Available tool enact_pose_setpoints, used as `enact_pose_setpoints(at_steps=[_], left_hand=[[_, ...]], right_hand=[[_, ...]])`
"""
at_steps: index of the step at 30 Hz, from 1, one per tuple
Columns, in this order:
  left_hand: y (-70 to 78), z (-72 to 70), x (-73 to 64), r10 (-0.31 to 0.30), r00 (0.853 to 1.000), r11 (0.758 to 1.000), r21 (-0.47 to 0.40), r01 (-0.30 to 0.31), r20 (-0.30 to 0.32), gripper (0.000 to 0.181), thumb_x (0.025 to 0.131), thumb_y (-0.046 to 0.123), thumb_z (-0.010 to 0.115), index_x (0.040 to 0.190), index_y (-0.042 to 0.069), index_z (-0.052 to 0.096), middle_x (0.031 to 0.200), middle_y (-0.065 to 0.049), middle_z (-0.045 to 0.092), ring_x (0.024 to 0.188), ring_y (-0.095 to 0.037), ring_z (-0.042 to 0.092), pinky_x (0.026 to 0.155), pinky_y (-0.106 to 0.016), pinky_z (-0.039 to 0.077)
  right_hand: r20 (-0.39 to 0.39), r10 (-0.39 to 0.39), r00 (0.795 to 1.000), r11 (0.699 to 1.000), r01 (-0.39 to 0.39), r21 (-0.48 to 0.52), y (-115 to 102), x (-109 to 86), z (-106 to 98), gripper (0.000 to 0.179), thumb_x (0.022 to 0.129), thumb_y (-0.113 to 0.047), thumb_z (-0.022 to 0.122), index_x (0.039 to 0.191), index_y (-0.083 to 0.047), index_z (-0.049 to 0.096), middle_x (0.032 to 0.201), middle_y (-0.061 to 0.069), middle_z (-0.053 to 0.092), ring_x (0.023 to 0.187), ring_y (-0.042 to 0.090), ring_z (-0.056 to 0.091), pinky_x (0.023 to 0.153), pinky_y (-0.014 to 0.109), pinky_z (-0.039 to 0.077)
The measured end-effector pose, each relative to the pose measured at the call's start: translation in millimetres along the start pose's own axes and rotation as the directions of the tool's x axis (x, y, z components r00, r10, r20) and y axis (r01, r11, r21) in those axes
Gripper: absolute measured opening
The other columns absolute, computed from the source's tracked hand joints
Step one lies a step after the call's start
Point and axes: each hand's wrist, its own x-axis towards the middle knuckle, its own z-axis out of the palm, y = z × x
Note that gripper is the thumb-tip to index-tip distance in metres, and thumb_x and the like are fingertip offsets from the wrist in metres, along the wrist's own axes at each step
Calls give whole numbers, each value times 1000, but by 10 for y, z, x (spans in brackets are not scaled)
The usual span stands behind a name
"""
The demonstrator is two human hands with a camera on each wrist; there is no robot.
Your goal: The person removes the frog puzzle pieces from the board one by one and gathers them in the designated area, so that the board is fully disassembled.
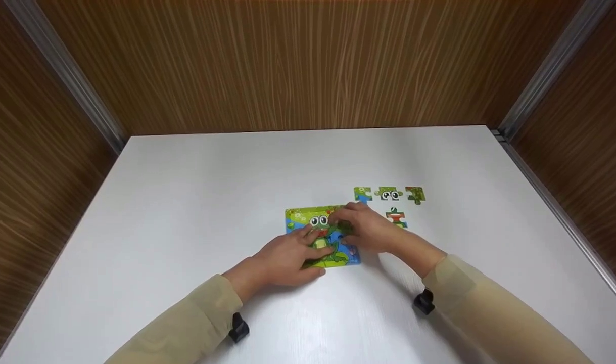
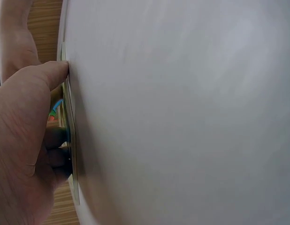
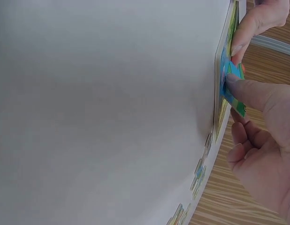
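Note:
A frog jigsaw board [image 1: 296,215], mostly green and blue, lies flat on the white table. My left hand [image 1: 285,260] rests on its near left part, fingers spread over the frog picture and thumb along the near edge. From the right, my right hand [image 1: 371,230] reaches over the board and pinches a blue and green puzzle piece [image 3: 237,106] between thumb and fingers. That piece stands tilted against the board's surface in the right wrist view. The hands hide parts of the picture.
Several loose pieces lie right of the board: a corner piece [image 1: 361,192], one with frog eyes [image 1: 388,194], a green one [image 1: 415,194] and a red-mouthed one [image 1: 396,218] partly behind my right hand. Wood-grain panels [image 1: 308,65] enclose the table.

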Motion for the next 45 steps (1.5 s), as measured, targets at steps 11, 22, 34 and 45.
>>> enact_pose_setpoints(at_steps=[11,22,34,45], left_hand=[[3,8,4,-3,1000,1000,0,3,2,56,109,54,46,160,31,51,170,-9,34,157,-40,28,121,-54,36],[13,-14,-9,-29,999,999,-13,29,14,56,108,54,47,159,32,51,170,-13,32,159,-37,27,122,-53,36],[15,-3,-13,-15,1000,1000,-27,15,4,56,108,54,47,159,32,51,170,-14,33,157,-39,28,121,-55,36],[8,3,2,-18,1000,999,-26,18,1,56,108,54,47,159,31,50,170,-10,33,157,-40,28,121,-55,35]], right_hand=[[16,7,1000,1000,-7,-28,1,-14,-9,43,94,-8,82,135,-8,71,129,10,69,124,33,60,109,54,47],[8,-14,1000,997,14,-73,12,-30,-44,45,90,-12,84,134,-7,73,124,12,68,119,33,60,107,53,48],[-56,-33,998,999,33,-10,57,-73,-104,41,92,-11,81,132,-6,73,126,10,71,119,32,62,102,53,50],[-111,6,994,998,0,56,141,-164,-225,42,92,-17,84,132,-9,75,133,11,71,135,38,58,114,59,43]])
